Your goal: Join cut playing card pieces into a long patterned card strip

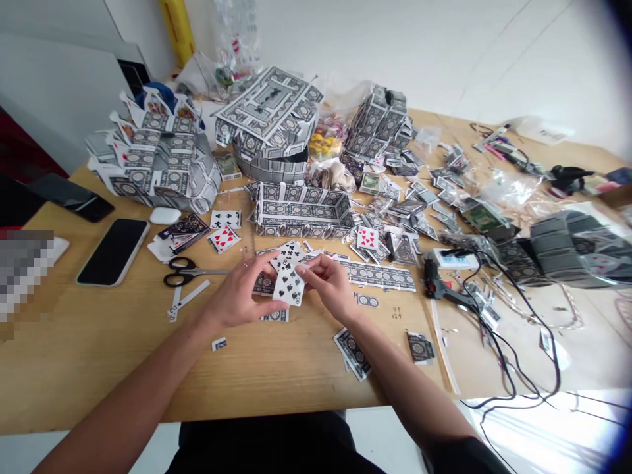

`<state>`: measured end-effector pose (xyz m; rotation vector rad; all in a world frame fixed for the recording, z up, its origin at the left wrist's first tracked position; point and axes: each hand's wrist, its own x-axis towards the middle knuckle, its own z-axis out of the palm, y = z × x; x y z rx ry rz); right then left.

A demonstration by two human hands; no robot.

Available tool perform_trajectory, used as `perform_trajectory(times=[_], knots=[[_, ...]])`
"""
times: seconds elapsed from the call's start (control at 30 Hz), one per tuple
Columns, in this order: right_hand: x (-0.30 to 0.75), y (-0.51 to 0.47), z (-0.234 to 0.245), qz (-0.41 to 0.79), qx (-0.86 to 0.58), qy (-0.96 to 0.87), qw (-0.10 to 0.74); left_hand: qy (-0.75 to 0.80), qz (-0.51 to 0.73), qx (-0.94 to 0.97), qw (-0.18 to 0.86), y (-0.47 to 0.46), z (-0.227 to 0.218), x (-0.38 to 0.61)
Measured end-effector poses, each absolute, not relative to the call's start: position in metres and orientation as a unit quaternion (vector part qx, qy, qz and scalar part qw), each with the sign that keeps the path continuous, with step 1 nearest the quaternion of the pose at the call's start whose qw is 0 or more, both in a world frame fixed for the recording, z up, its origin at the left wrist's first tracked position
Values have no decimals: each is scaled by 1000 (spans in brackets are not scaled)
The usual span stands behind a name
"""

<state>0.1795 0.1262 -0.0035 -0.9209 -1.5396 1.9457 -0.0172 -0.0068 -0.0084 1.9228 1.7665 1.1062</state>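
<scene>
While I hold them up, left hand [236, 294]: fingers closed on two overlapped white spade playing cards [288, 284], the grip partly hidden, I think.
Right hand [328, 286]: fingertips pinching the cards' right edge.
Cards' place: between my hands, above the pale wooden table [99, 349].
Around them: black-handled steel scissors [185, 271], a black glue gun [439, 280], a grey-patterned card-built tray [303, 210].
</scene>
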Motion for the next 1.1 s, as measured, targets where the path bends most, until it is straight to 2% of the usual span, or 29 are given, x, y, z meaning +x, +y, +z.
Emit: perform_trajectory(times=[0.57, 0.7, 0.83, 0.93, 1.1], knots=[[180, 123, -5, 732, -328, -554, 221, 609, 361, 695, 124, -6, -11, -16], [181, 126, -6, 672, -336, -603, 269, 610, 367, 691, 127, -6, -10, -20], [182, 133, -11, 606, -345, -637, 328, 622, 359, 691, 80, -4, -9, -28], [182, 137, -15, 592, -359, -634, 344, 628, 334, 700, 60, -3, -6, -32], [183, 139, -18, 600, -388, -615, 335, 610, 285, 730, 116, -4, -1, -32]])
